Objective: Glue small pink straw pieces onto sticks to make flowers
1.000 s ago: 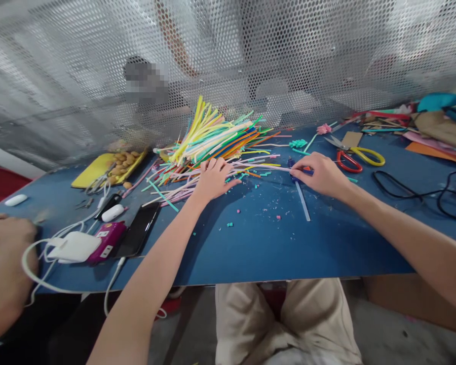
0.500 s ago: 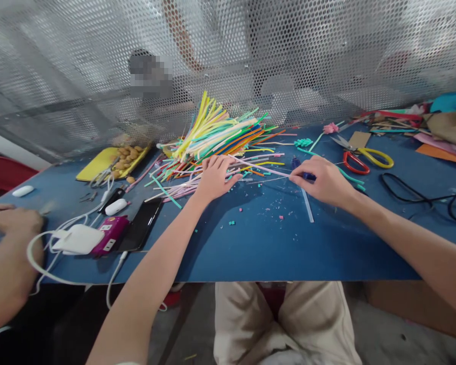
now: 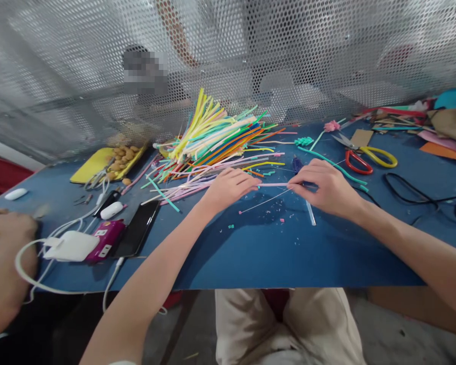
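Note:
A pale pink pipe cleaner stretches level between my two hands. My left hand is closed on its left part, thumb and fingers together. My right hand pinches its right end. From my right fingertips a thin wire slants down to the left, with a small pink bit at its far end. A dark blue glue gun is partly hidden behind my right hand, and a clear glue stick shows below it. Beyond my left hand lies a big bundle of coloured pipe cleaners.
Scissors with red and yellow handles and a pink flower lie at the back right, near a black cable. A phone, white charger and yellow tray are left. A co-worker's hand rests far left.
My left hand has slid right along the pink pipe cleaner, and its spread fingers have closed on it near my right hand. My right hand has stayed nearly in place.

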Demonstrator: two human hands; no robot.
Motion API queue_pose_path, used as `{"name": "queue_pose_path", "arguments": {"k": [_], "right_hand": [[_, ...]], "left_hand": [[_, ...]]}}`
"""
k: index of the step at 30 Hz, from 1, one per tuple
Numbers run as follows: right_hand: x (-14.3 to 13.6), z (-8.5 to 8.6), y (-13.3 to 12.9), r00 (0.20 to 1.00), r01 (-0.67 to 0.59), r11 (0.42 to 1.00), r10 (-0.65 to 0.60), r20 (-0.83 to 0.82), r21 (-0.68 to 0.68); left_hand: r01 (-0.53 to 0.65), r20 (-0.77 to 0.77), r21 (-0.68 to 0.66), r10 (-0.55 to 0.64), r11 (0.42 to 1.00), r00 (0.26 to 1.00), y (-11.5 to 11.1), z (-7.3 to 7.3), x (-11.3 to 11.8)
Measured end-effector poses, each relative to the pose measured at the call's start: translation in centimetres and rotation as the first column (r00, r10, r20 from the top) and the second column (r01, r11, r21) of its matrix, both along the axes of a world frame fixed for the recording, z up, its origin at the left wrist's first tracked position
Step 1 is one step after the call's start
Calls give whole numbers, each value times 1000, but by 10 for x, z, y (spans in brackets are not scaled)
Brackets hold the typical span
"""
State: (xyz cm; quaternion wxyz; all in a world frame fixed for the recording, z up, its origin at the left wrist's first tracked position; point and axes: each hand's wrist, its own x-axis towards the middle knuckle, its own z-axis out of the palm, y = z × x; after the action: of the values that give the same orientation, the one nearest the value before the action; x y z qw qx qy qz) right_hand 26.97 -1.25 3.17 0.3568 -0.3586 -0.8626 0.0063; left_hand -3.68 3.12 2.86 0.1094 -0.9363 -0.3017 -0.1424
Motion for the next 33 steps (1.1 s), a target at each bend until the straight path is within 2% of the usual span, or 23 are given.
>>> {"name": "queue_pose_path", "arguments": {"k": [5,8,12,20,27,33], "right_hand": [[9,-3,10,999,35,999,-35,15,-11],[16,-3,16,999,51,999,-51,4,-17],[20,-3,18,998,63,998,-63,3,-17],[17,-1,10,999,27,1000,-27,29,-14],[26,-2,22,993,114,993,-114,-16,-4],[35,1,27,981,182,983,-184,-65,-35]], "left_hand": [[-27,-12,36,27,999,1000,-1,-1,-4],[-102,25,72,100,992,995,1,2,-8],[-168,54,45,166,985,985,8,3,-15],[-256,110,-16,257,966,960,24,-11,-30],[-351,165,-46,354,935,921,26,-12,-32],[-363,210,-39,363,931,908,21,-11,-27]]}}
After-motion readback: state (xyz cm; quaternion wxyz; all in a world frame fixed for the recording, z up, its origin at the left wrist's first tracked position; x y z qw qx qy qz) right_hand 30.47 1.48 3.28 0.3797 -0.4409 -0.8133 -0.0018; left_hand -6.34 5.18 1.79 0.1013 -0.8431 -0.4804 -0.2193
